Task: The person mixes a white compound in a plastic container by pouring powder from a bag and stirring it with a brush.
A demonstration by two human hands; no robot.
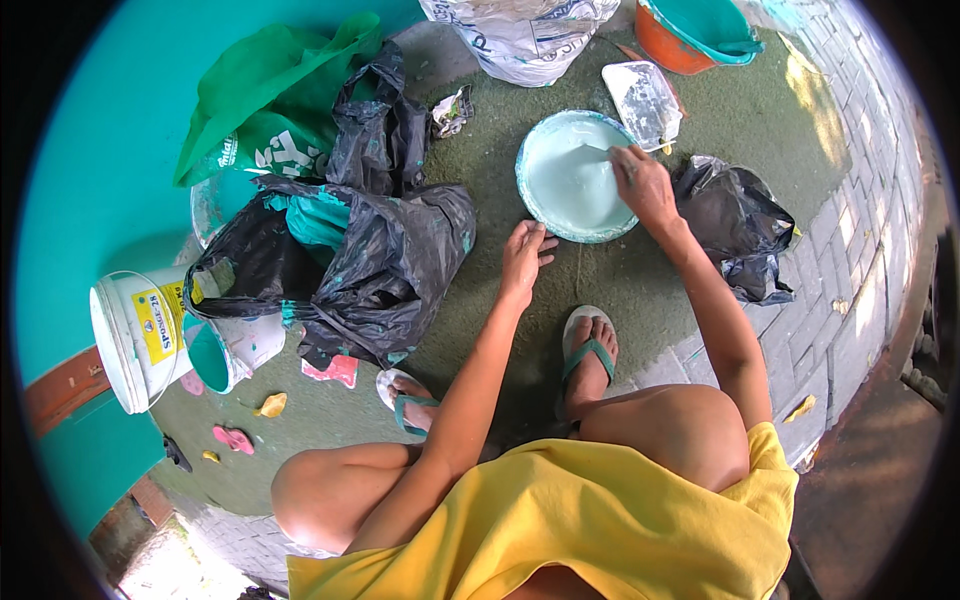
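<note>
Round basin with a mottled pale-green rim (590, 238) sits on the green-tinged ground (622, 285), ahead of the person's feet. It contains a thick, pale mint mixture (562, 195).

Right hand (643, 185): over the basin's right side, fingers closed around a slim greyish tool (594, 153) whose end reaches the mixture; most of the handle is hidden by the hand. Left hand (526, 258): at the lower-left rim, fingers loosely bent and slightly apart. Cannot tell whether it grips the rim or only rests against it.

Progress: the contents are already in the basin and read as one even colour, with a soft ridge near the tool. No dry patches or lumps visible, so blending looks well advanced, in my judgement. Not finished, it seems, as the tool remains in the mixture. Texture below the surface: not determinable.

Surroundings: white shallow rectangular tray (640, 85), smeared inside, just beside the basin's upper right; crumpled black plastic bag (735, 215) to the right of the right hand.
</note>
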